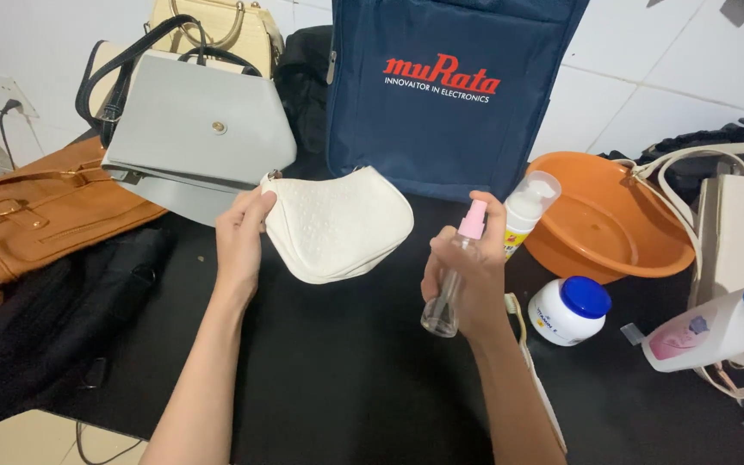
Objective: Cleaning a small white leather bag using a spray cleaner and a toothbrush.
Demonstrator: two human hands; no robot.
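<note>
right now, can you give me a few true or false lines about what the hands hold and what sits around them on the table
1. The left hand holds a small white purse by its end. True.
2. The right hand holds a blue-lidded jar. False: its grip is on a clear spray bottle with a pink nozzle; the jar stands on the table to its right.
3. The orange basin lies right of the right hand. True.
4. The grey handbag lies flat in the basin. False: it stands behind the left hand, beside a brown bag.
5. A dark blue bag stands behind the purse. True.
</note>
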